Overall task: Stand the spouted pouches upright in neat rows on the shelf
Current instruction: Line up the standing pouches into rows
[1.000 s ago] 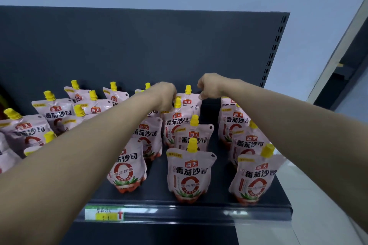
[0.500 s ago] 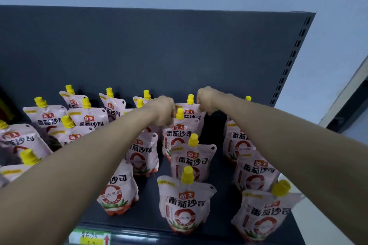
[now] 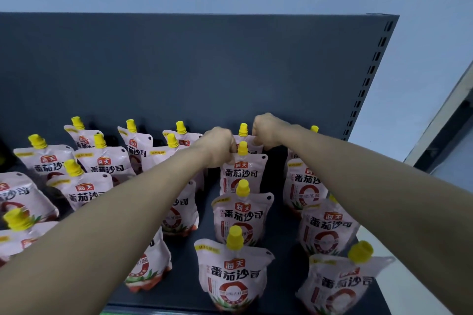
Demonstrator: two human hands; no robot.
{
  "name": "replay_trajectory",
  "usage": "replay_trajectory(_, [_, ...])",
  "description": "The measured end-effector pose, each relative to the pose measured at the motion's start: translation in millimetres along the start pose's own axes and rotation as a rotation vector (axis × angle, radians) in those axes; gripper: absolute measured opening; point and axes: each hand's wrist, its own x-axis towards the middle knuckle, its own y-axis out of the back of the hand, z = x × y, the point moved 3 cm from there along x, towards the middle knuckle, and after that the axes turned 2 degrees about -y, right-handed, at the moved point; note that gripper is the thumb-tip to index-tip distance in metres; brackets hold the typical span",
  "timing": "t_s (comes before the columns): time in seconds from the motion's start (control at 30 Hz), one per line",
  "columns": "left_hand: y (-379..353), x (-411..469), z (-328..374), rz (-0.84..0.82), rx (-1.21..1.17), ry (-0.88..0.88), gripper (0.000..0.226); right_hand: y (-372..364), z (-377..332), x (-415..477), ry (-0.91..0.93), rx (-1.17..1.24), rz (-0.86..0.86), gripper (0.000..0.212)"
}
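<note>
- Left hand [image 3: 220, 147]: fingers curled, pinching the top-left corner of the rear pouch [image 3: 253, 142].
- Right hand [image 3: 266, 130]: fingers curled, pinching the top-right corner of the same pouch.
- Rear pouch: upright at the back of the middle column on the shelf [image 3: 281, 245], its yellow cap between the two hands, close to the dark back panel [image 3: 204, 71].
- Middle column: three more pouches stand upright in a line ahead of it, ending with the front pouch [image 3: 231, 273].
- Right column [image 3: 330, 227]: upright pouches, partly hidden by the right forearm.
- Left group [image 3: 51, 166]: pouches in looser rows, several tilted.
</note>
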Motion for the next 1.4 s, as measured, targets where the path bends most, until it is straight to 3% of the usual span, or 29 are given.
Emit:
replay_trajectory(0.23, [-2.2,-0.1,-2.3,-0.013,-0.021,0.032,0.012,5.5,-0.9,-5.5,-0.022,0.017,-0.014,0.038])
replay_trajectory(0.33, [-2.0,0.3,-6.1,-0.035,-0.064,0.012,0.007,9.4,-0.9,-9.0,-0.019,0.042,-0.001,0.010])
replay_trajectory(0.4, [-3.0,1.1,-8.4,-0.036,-0.086,-0.012,0.007,10.2,-0.6,-10.2,-0.017,0.058,0.012,0.021])
replay_trajectory(0.5, [-4.2,1.2,-7.9,-0.033,-0.083,-0.020,0.014,13.4,-0.7,-12.9,-0.011,0.061,0.034,0.015])
replay_trajectory(1.07, [13.5,-20.7,-3.3,-0.020,-0.077,-0.014,0.032,31.9,2.4,-36.3,0.035,0.101,0.118,0.021])
replay_trajectory(1.4, [38.3,-51.8,-16.8,0.087,-0.089,0.040,0.020,41.0,-22.1,-57.4,0.094,0.127,0.149,0.022])
